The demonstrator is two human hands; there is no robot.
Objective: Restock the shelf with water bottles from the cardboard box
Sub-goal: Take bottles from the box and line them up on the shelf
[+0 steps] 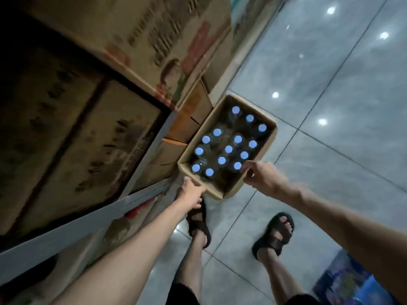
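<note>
One open cardboard box [267, 140] sits on the floor, holding fourteen water bottles [228, 149], each counted by its pale blue cap. Two bare hands reach to the box: a left hand [191, 190] and a right hand [263, 176]. Two feet are below, each in one dark sandal [274, 234], so two sandals. At least three large printed cartons [72, 137] fill the shelf on the left; blur hides any more. Five round light reflections [322, 121] dot the tiled floor.
</note>
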